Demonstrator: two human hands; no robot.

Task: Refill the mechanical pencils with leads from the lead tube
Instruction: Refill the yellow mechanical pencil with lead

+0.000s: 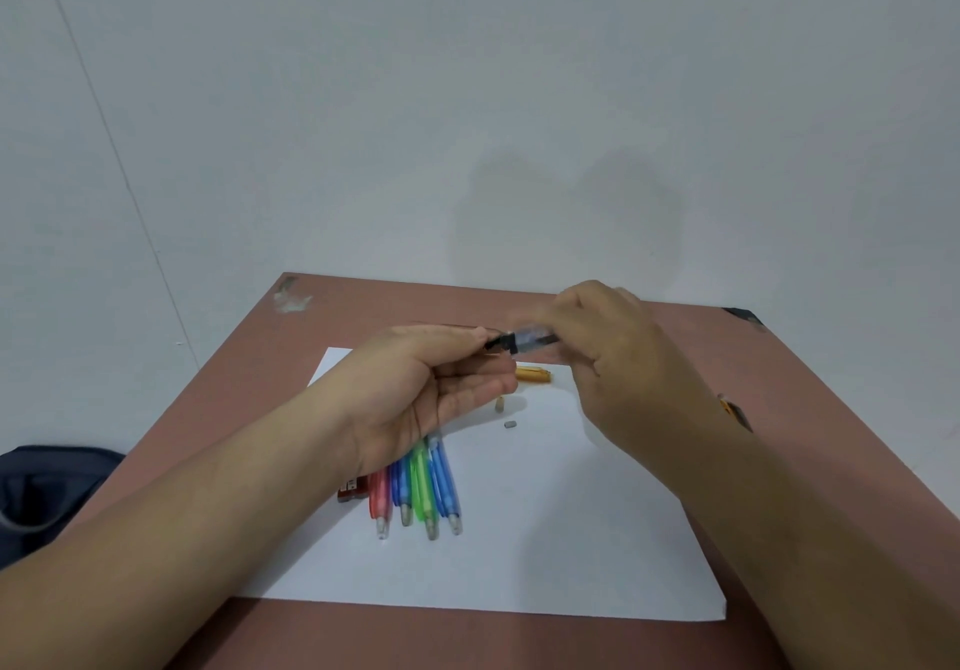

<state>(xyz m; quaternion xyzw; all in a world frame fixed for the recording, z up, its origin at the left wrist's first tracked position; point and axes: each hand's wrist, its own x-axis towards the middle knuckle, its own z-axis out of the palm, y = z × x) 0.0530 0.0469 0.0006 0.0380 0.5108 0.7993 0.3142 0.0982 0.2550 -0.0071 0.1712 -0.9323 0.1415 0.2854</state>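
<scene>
Both hands are up over the tabletop (249,409). The right hand (613,357) pinches a blurry clear lead tube (530,339). The left hand (431,389) pinches its black end; what's inside is too blurry to see. Colored pencils (421,487) lie partly hidden under the left hand.

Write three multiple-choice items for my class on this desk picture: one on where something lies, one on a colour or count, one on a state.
1. Where do the coloured mechanical pencils lie?
A. on the white paper, below the left hand
B. on the bare table, by its far edge
C. in the right hand

2. What colour is the pencil lying alone on the paper beyond the left hand?
A. green
B. orange
C. black

3. What is the right hand doing?
A. resting flat on the paper
B. hanging idle beside the table
C. gripping a clear tube raised above the paper

Answers: 1 A, since the pencils fan out on the sheet under the left hand. 2 B, its barrel is orange. 3 C, its fingers curl round the tube, whose dark end meets the left fingertips.
</scene>
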